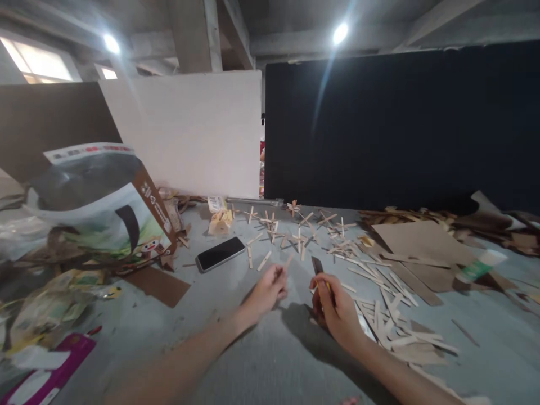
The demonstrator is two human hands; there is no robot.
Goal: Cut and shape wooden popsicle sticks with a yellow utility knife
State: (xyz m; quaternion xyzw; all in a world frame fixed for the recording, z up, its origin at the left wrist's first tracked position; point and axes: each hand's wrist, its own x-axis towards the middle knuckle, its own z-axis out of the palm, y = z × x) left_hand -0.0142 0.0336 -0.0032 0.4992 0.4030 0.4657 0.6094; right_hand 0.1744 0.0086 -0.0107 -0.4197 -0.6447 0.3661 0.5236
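My left hand (270, 289) is closed just left of the middle, pinching a small wooden piece (289, 260) that points up from its fingertips. To its right, my right hand (331, 301) is wrapped round a utility knife (318, 265), its dark blade pointing up and away. The two hands are apart. Beyond them, several crossed wooden sticks (299, 239) stand or lie on the grey surface (253, 360). Many loose flat sticks (382, 320) lie in a pile beside and beyond my right hand.
A black phone (220, 254) lies left of centre. Further left are a large printed plastic bag (145, 216), a brown cardboard strip (160, 286) and a purple item (70, 360). At right lie cardboard sheets (417, 239) and a green-and-white tube (483, 265). White (189, 135) and black panels (379, 129) stand behind.
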